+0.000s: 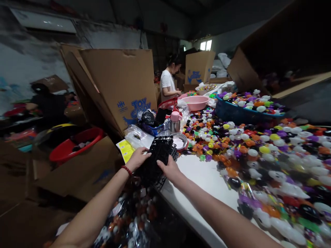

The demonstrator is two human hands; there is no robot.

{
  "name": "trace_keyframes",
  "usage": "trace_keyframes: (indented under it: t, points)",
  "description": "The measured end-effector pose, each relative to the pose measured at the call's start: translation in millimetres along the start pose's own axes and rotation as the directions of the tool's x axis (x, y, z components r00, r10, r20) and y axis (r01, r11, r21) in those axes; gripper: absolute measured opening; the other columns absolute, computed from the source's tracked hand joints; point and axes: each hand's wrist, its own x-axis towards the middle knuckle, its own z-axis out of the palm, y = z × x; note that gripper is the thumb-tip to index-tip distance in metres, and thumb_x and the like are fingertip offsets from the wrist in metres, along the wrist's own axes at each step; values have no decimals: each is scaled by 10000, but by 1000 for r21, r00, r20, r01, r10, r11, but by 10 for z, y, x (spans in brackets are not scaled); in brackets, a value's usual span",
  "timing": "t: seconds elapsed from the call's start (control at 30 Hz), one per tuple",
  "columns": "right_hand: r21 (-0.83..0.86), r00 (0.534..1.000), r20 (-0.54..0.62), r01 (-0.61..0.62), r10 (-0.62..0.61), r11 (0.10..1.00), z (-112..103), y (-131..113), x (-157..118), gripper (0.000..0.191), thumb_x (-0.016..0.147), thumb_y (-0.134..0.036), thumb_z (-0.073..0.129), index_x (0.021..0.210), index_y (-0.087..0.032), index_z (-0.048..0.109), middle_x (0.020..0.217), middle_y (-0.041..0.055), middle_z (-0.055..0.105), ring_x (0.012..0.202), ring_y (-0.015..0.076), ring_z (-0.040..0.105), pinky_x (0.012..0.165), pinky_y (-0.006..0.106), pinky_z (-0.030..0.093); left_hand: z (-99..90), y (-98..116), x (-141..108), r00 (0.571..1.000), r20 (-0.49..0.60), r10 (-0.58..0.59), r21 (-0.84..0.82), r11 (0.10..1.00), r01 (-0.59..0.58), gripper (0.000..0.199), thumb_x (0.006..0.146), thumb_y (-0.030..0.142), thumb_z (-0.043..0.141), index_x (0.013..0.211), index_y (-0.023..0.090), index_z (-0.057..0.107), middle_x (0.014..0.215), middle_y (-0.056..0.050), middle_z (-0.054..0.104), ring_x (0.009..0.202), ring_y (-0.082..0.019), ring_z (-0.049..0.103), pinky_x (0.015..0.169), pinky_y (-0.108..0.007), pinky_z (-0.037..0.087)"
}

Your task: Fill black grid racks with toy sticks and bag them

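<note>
A stack of black openwork plastic pieces (pixel 159 155) is held between my two hands over the near left edge of the white table (pixel 204 179). My left hand (pixel 138 159), with a red bead bracelet at the wrist, grips its left side. On the right side, my right hand (pixel 168 168) holds it with the thumb on top. The fingers beneath are hidden. A big spread of small toys (pixel 253 151) in orange, white, black, purple and yellow covers the table's right part. Below the stack, more wrapped toys (pixel 129 220) lie in a dark, partly hidden place.
Behind the stack stand a pink-lidded flask (pixel 176 122), a round metal dish (pixel 179 141) and a blue basket (pixel 155 129). A blue tub (pixel 232 112) of toys is at the back right. Cardboard boxes (pixel 124 82) and a red basin (pixel 77 144) are left. A person (pixel 167 82) works behind.
</note>
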Motion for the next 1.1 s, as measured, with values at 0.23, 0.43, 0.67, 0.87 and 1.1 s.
trace_keyframes:
  t: [0.23,0.43,0.67,0.87,1.1]
  points:
    - [-217,998,-24,52,-59,975,-100,-131,-33,509,821,-496,635,1217,-184,564,1044,98,688,967,250,638,865,377,500,123,89,61,989,-138,62,260,965,-24,96,865,250,547,850,168,596,957,-91,649,924,-222,601,826,-322,441]
    - [-406,997,-42,35,-58,913,-225,-83,-124,495,831,-420,617,1225,-122,581,952,99,627,862,235,593,810,350,482,113,168,18,980,-138,141,403,912,-75,164,928,208,446,915,146,597,989,-140,642,943,-248,610,840,-344,441]
    - [-240,999,53,8,4,971,-196,-74,-215,738,824,-290,627,1495,-151,352,751,-22,602,724,171,574,702,277,457,49,272,40,979,-118,165,476,875,-90,197,883,310,542,955,160,647,1036,-121,661,988,-242,615,868,-305,449]
    - [-294,987,161,24,25,956,-225,-182,-159,867,823,-428,677,1550,-215,256,829,-38,646,768,153,601,715,249,473,-7,417,199,998,-47,34,488,873,-7,166,824,291,545,905,170,625,902,-60,692,876,-228,630,765,-282,464]
    - [-422,971,226,174,-83,890,-398,-182,-240,755,842,-573,627,1443,-161,432,1104,74,648,952,222,623,798,304,527,-86,469,412,987,48,-151,472,875,111,179,775,390,587,696,235,542,474,53,489,692,-231,579,849,-404,495]
